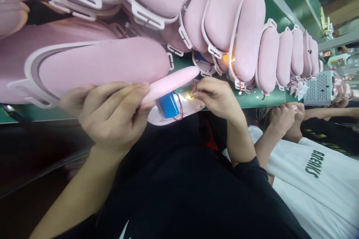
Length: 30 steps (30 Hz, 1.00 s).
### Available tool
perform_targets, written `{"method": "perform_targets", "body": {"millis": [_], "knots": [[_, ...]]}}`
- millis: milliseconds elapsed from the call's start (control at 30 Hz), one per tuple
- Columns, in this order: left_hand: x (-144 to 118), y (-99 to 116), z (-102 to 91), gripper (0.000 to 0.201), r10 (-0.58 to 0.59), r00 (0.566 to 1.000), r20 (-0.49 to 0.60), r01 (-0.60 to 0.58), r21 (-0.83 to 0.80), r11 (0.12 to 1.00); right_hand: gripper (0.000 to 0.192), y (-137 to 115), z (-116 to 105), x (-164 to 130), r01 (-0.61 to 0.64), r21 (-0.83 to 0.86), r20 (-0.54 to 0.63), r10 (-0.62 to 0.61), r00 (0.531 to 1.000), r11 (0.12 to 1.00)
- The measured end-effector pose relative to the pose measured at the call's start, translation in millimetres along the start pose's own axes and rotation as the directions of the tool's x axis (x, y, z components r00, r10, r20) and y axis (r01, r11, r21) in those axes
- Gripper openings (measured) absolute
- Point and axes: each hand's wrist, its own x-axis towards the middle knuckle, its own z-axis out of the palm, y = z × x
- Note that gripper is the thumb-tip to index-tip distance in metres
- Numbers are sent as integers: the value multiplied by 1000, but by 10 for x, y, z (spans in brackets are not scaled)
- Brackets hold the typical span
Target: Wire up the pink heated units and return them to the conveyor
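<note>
My left hand (113,108) is closed on one end of a pink oval cover (172,82), which it holds tilted up on edge. Beneath the cover lies an open pink casing half (165,120) at the bench edge. A blue battery pack (168,105) with a thin red wire sits inside it, and a small yellow light (188,96) glows near its right end. My right hand (217,95) is at that end, thumb and fingertips pinched around thin wires (194,86) beside the light.
Several finished-looking pink oval casings with slotted tabs (103,59) are piled along the green bench (246,100), close behind both hands. To the right, a co-worker in a white shirt (316,171) sits with hands together. A grey perforated box (318,89) stands farther along.
</note>
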Motion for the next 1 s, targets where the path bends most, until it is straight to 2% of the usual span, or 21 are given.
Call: {"method": "perform_targets", "body": {"millis": [100,167,333,567,667,733,833,1000], "knots": [[9,4,-12,30,-1,1000,17,0,16,1000,14,39,39,-4,94,-236,-58,-110,992,967],[20,10,-16,30,11,1000,16,-12,11,1000,14,67,78,-11,92,-285,-64,-115,991,954],[34,22,-13,31,53,999,-3,-53,-11,999,12,93,141,-25,56,-227,-104,-81,991,972],[29,17,-13,29,69,998,-7,-69,6,998,13,60,142,-17,55,-233,-79,-75,994,971],[28,24,-14,27,64,998,-17,-63,16,998,11,11,114,23,0,-249,-66,-17,998,969],[23,29,-17,26,53,999,-10,-53,25,998,8,-26,87,88,-73,-253,-35,66,997,965],[8,30,-24,26,49,999,5,-49,15,999,15,-57,51,222,-161,-242,41,175,984,957],[-6,36,-4,28,60,997,-40,-61,-24,998,19,-83,-2,253,-171,-300,67,200,977,938]]}}
